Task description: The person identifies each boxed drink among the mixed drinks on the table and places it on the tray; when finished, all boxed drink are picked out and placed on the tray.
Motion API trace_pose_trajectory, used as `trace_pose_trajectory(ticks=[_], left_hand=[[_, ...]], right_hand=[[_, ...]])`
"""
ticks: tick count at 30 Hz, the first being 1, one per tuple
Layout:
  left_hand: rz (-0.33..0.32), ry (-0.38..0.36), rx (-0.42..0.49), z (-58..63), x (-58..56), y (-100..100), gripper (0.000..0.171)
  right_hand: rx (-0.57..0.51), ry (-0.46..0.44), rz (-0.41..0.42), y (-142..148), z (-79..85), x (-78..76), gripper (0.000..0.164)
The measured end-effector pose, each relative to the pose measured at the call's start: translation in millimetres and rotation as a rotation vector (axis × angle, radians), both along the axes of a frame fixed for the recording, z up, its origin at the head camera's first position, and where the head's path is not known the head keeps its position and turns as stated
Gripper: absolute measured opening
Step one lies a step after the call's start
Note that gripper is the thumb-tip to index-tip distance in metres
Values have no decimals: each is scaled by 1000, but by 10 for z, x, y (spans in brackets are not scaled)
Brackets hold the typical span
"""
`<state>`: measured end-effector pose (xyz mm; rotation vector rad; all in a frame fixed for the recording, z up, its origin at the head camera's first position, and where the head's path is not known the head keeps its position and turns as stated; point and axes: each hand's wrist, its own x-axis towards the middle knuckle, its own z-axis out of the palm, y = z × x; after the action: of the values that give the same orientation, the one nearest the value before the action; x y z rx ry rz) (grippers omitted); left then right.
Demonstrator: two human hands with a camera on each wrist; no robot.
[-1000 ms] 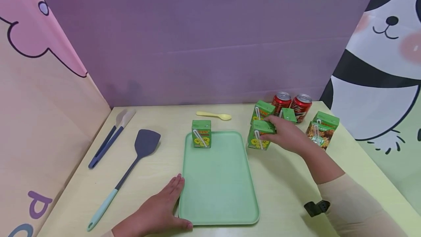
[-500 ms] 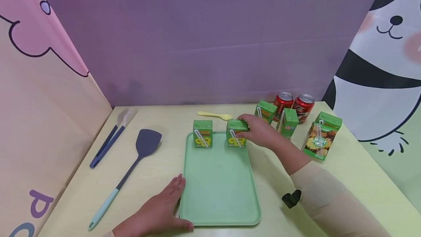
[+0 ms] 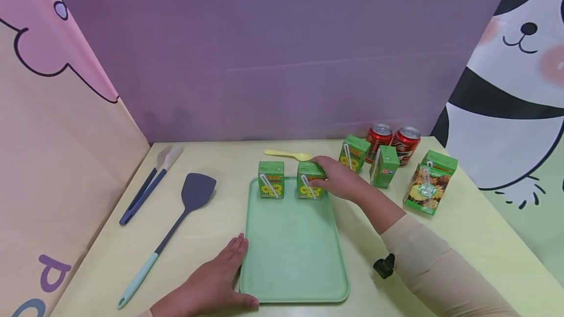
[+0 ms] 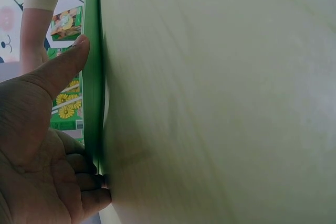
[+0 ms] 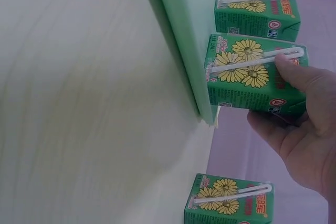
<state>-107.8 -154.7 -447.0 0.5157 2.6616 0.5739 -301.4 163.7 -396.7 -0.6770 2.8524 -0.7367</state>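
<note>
My right hand (image 3: 337, 177) pinches a green drink carton (image 3: 310, 187) with yellow flowers and a white straw, thumb on the straw side. The carton stands upright at the far right corner of the green tray (image 3: 291, 248); in the right wrist view its base meets the tray. Left of it, a matching carton (image 3: 271, 180) stands at the tray's far left corner, with a gap between the two. My left hand (image 3: 216, 273) rests against the tray's near left corner, fingers along the left side and thumb at the front edge, also seen touching the tray rim (image 4: 93, 77) in the left wrist view.
Right of the tray stand more cartons (image 3: 354, 153), (image 3: 385, 168), carton pair (image 3: 427, 187) and two red cans (image 3: 380, 136). A yellow spoon (image 3: 288, 154) lies behind the tray. To the left lie tongs (image 3: 150, 187) and a spatula (image 3: 198, 192). Walls enclose the table's back and sides.
My right hand has brought its carton leftward from beside the tray to the tray's far right corner, sliding slightly further left in the last half second. The left hand stays put.
</note>
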Motion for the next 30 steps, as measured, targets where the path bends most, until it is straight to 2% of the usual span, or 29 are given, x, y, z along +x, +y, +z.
trace_pose_trajectory(ticks=[5,10,18,22,25,30], left_hand=[[-24,29,8,-4,0,-2,125],[-21,29,4,0,5,-9,126],[-15,26,7,2,15,-15,126],[-17,32,5,12,18,-12,125],[-16,32,7,23,22,-7,125],[-13,28,8,25,24,-1,125]], right_hand=[[-41,3,-5,156,71,39,78],[-26,62,-57,406,299,52,78],[22,138,-281,913,576,-12,74],[80,156,-400,1080,576,-43,78],[95,136,-452,1166,514,-81,82],[130,-10,-513,1266,388,-121,98]])
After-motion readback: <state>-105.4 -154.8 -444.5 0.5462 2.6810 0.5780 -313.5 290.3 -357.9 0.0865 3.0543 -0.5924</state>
